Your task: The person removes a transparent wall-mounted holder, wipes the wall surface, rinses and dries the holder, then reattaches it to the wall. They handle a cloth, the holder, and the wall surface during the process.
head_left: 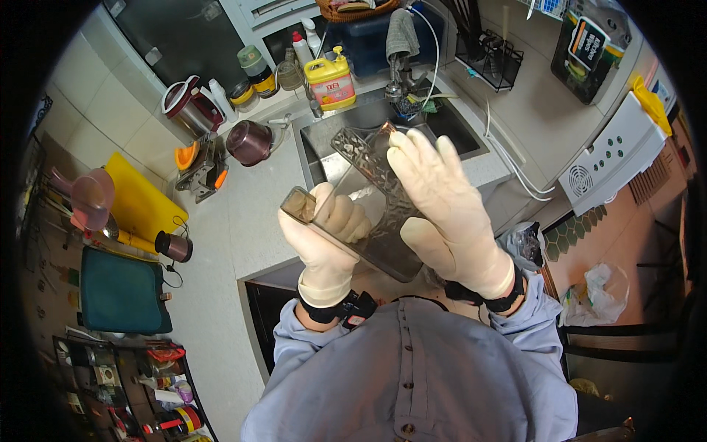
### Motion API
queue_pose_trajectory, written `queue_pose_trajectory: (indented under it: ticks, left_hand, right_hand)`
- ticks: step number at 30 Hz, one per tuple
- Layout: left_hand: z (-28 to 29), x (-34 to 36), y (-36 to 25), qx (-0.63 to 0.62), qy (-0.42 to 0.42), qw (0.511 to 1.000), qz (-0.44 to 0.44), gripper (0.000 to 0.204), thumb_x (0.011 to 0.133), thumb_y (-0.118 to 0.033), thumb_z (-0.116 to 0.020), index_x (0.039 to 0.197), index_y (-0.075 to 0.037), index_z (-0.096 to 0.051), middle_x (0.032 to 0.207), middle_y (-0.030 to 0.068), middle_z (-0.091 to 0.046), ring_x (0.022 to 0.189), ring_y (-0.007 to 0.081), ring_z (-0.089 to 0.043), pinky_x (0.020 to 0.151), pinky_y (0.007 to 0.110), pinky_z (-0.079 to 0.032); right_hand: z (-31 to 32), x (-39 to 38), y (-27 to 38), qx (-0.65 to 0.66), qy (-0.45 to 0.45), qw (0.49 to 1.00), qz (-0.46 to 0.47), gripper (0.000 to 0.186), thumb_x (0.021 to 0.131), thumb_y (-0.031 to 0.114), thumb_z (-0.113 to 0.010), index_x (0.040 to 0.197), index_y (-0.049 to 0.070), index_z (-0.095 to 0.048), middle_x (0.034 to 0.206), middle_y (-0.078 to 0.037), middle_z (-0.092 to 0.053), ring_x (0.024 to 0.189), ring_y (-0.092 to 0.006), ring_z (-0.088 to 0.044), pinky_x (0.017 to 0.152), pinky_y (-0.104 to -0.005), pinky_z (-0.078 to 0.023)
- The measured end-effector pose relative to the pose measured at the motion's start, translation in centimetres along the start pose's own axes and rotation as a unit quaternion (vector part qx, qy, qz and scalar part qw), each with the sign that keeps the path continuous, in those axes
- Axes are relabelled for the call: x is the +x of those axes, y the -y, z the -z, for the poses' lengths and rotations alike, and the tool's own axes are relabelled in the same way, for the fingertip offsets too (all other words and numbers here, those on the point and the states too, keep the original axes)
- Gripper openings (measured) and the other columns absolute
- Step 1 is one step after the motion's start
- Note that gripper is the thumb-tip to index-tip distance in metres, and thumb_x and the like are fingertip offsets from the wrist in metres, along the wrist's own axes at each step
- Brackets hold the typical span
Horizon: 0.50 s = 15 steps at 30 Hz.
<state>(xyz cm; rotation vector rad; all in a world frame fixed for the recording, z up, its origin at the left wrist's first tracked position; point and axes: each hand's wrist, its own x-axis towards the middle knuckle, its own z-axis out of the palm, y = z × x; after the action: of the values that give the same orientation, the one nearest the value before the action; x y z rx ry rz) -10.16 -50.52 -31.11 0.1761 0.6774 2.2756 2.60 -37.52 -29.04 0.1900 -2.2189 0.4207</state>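
Observation:
A smoky, see-through plastic container [372, 193] is tilted in front of me at the near edge of the sink. My left hand [328, 228], in a cream rubber glove, grips its left side, and the fingers show through the clear plastic. Against the container's right side lies my right hand [445, 199], gloved the same way, with fingers stretched out and the thumb apart. The metal sink [318, 151] is just beyond, under a faucet [395, 88] with a grey cloth [402, 35] draped over it.
A yellow detergent jug [330, 82] stands behind the sink. Left on the counter are a dark reddish pot [249, 142], a kettle [193, 107] and a yellow cutting board [136, 195]. A white panel [618, 158] and plastic bags [596, 295] are at right.

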Motion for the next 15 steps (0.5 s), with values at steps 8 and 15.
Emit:
queue_pose_trajectory:
  ticks: [8, 15]
  left_hand:
    - [2.3, 1.1, -0.7, -0.085, 0.2, 0.971, 0.103, 0.041, 0.091, -0.043, -0.041, 0.06, -0.019, -0.031, 0.054, -0.0047, -0.03, 0.047, 0.0106, -0.025, 0.045, 0.028, -0.019]
    - [3.7, 0.6, -0.2, -0.005, 0.158, 0.983, 0.091, 0.036, 0.101, -0.04, -0.037, 0.083, -0.011, -0.048, 0.065, -0.0054, -0.042, 0.051, 0.0074, -0.035, 0.045, 0.022, -0.028]
  right_hand:
    - [0.9, -0.9, -1.7, 0.113, -0.013, 0.989, -0.094, 0.057, 0.104, 0.033, -0.037, 0.146, -0.005, -0.037, 0.152, -0.02, -0.039, 0.142, -0.0307, -0.037, 0.12, -0.0463, -0.018]
    - [0.4, -2.1, -1.3, 0.549, -0.074, 0.753, -0.355, 0.06, 0.107, 0.042, -0.036, 0.154, 0.006, -0.026, 0.152, -0.014, -0.038, 0.135, -0.0265, -0.045, 0.113, -0.0365, -0.034]
